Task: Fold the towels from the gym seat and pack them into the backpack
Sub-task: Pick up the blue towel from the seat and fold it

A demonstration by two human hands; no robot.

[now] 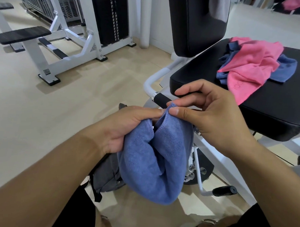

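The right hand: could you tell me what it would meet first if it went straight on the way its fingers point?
Probably the left hand; the right hand points left across the blue towel.

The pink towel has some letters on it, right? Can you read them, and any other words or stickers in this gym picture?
Pink towel, near its hanging edge: faint round tone-on-tone marks, too blurred to read.
White machine frame, small sticker near its foot: too small to read.
Blue towel in the hands: no writing visible.
Grey backpack: no writing visible.
No other text can be read.
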